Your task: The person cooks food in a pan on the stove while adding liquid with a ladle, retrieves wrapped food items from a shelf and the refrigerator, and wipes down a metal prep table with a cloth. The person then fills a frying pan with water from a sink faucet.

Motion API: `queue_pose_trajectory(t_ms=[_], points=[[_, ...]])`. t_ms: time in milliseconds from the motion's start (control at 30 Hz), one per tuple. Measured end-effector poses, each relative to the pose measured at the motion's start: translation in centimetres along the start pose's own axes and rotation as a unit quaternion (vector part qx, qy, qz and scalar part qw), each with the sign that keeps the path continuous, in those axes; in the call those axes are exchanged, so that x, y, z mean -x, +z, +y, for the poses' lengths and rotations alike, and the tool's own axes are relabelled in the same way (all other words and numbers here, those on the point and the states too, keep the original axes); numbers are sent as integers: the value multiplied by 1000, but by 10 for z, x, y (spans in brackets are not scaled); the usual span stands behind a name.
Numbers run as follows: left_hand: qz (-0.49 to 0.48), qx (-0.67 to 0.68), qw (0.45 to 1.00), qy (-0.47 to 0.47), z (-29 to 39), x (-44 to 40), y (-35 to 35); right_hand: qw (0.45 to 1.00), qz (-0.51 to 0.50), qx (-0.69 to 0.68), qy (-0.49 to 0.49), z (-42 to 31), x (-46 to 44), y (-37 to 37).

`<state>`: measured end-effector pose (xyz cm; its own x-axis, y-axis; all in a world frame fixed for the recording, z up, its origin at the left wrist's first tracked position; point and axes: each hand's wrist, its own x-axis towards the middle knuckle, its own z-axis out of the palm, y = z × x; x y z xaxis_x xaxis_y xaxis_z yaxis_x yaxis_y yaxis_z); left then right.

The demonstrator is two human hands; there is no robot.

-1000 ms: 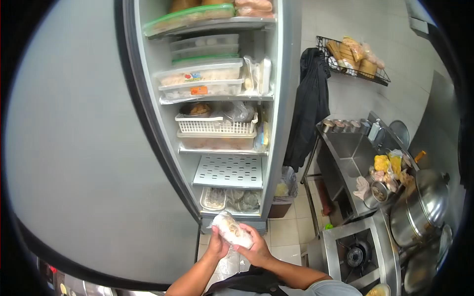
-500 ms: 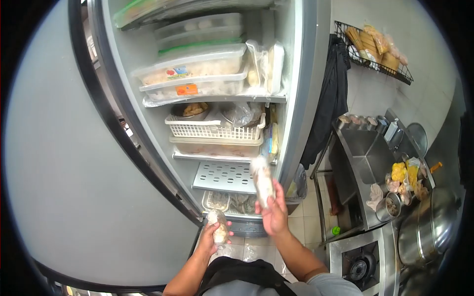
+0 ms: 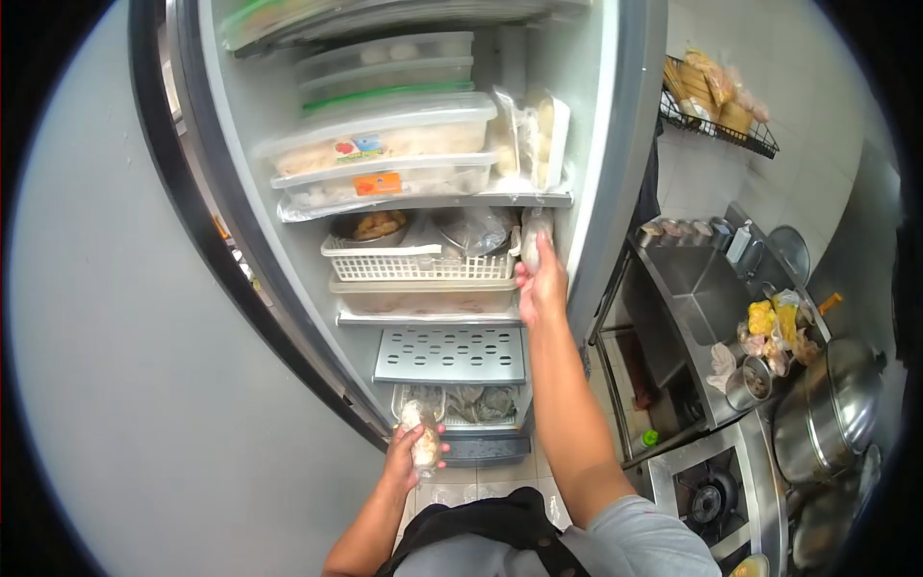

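In my left hand (image 3: 404, 456) is a plastic-wrapped roll (image 3: 421, 438), pale and lumpy, held low in front of the fridge's bottom shelf. My right hand (image 3: 545, 287) reaches into the fridge with its fingers around a second wrapped roll (image 3: 533, 236), upright at the right end of the middle shelf. That roll is beside the white basket (image 3: 418, 264), which holds a bowl of brown food (image 3: 380, 226) and a plastic-covered bowl (image 3: 476, 231). Beneath the basket lies a lidded container (image 3: 428, 301).
Stacked plastic boxes (image 3: 385, 139) fill the shelf above. A perforated shelf (image 3: 449, 355) and a lower tray of bags (image 3: 481, 404) are below. The fridge door (image 3: 115, 317) stands open on the left. On the right are a sink (image 3: 707, 279), a stove (image 3: 707, 495) and a large pot (image 3: 827, 413).
The two rolls, together in both hands at first, are now apart. My right hand has moved up and into the fridge with one; my left hand keeps the other low.
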<state>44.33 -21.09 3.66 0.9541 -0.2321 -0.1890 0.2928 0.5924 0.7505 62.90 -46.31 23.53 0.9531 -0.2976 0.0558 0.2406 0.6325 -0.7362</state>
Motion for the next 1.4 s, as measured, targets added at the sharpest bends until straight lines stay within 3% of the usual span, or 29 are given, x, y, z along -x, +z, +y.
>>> queue_pose_trajectory(t_ms=[100, 167, 267, 367, 400, 433, 633, 667, 700, 733, 767, 800, 867, 900, 933, 1000, 1033, 1100, 1133, 1167, 1233, 1333, 1367, 1400], points=[[-7, 19, 1000, 0, 6, 0, -12, 983, 122, 126, -53, 7, -32, 19], [-7, 33, 999, 4, 9, 3, -17, 973, 133, 187, -38, 5, -53, 21], [-7, 71, 997, -6, 10, 5, -33, 998, 24, 55, -30, 22, -111, 15], [3, 74, 997, -5, 9, 8, -50, 1000, 23, 5, 17, 5, -117, 39], [7, 71, 997, -3, 12, 12, -49, 997, 33, 65, 20, 32, -206, -9], [0, 71, 997, 0, 11, 14, -54, 979, -10, 203, 17, 18, -190, 7], [46, 79, 996, -5, 6, 27, -65, 993, -74, 87, 16, -9, -147, 39], [48, 77, 996, -9, 9, 27, -65, 983, -87, 154, 55, 1, -158, 29], [56, 41, 998, -8, 12, 27, -62, 983, -82, 153, 59, -11, -123, 34], [66, 6, 998, -9, 13, 27, -59, 919, -35, 388, -61, -22, -74, 31], [70, 3, 997, -17, 15, 27, -54, 785, 12, 595, -172, -25, -20, 28], [37, 36, 999, -3, 18, 22, -48, 803, 13, 508, -312, -3, 24, 15], [-9, 31, 999, 26, 25, 8, -32, 841, -36, 458, -287, 30, 111, -7], [-7, 27, 999, 23, 25, 2, -23, 821, -131, 474, -291, 42, 149, -19], [-34, 11, 998, 59, 24, -8, -10, 809, -209, 526, -161, 49, 177, -31], [-96, -15, 991, 91, 30, -19, 33, 761, -322, 547, -135, 75, 204, -57], [-134, -25, 987, 86, 37, -18, 61, 764, -319, 543, -137, 81, 207, -66], [-240, -100, 964, 60, 43, -23, 88, 866, -208, 420, -173, 83, 209, -74], [-278, -179, 940, 82, 46, -28, 96, 852, -158, 442, -233, 69, 197, -67], [-314, -257, 908, 106, 52, -32, 104, 975, -96, 203, 1, 49, 207, -64], [-326, -259, 902, 111, 66, -22, 127, 988, -94, 120, -9, 25, 191, -64], [-319, -277, 905, 52, 76, -16, 128, 949, -60, 193, -240, 27, 129, -71], [-320, -260, 910, 44, 69, -20, 117, 948, -64, 191, -247, 14, 115, -60], [-303, -273, 913, 37, 64, -23, 107, 972, -32, 154, -176, 0, 102, -47]])
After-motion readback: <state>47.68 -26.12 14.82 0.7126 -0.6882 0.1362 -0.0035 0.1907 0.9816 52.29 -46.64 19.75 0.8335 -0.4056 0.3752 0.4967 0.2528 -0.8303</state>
